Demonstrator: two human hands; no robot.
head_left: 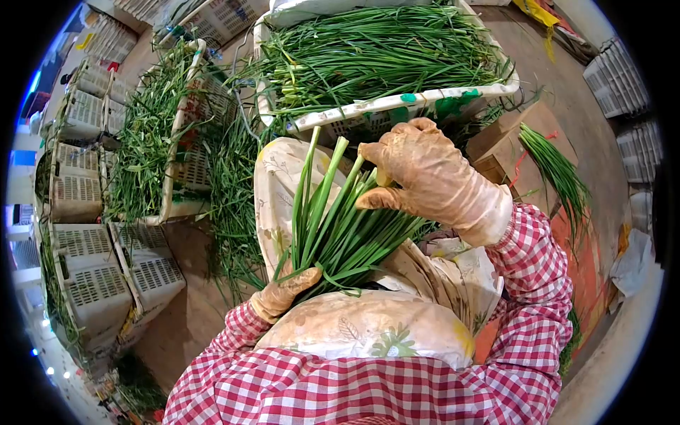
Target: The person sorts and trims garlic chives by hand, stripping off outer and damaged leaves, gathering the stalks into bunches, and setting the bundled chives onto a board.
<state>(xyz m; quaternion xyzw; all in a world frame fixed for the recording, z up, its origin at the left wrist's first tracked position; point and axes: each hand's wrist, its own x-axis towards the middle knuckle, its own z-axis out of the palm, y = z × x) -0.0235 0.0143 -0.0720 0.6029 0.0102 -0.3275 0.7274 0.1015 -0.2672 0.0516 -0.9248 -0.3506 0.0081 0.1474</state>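
Left fingers [301,282] clasp green stalks [343,237], hold of right fingers [380,199] unclear, a heaped crate [386,105] just ahead.

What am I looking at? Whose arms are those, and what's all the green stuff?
There's no robot here! This one picture comes from a camera worn on somebody's head, looking forward and down, so you see their own checked sleeves. The gloved left hand holds a bunch of long green stalks by its lower part. The gloved right hand is up beside the paler ends. In front, a white crate is heaped with more greens. On the right, another bundle lies by a cardboard box.
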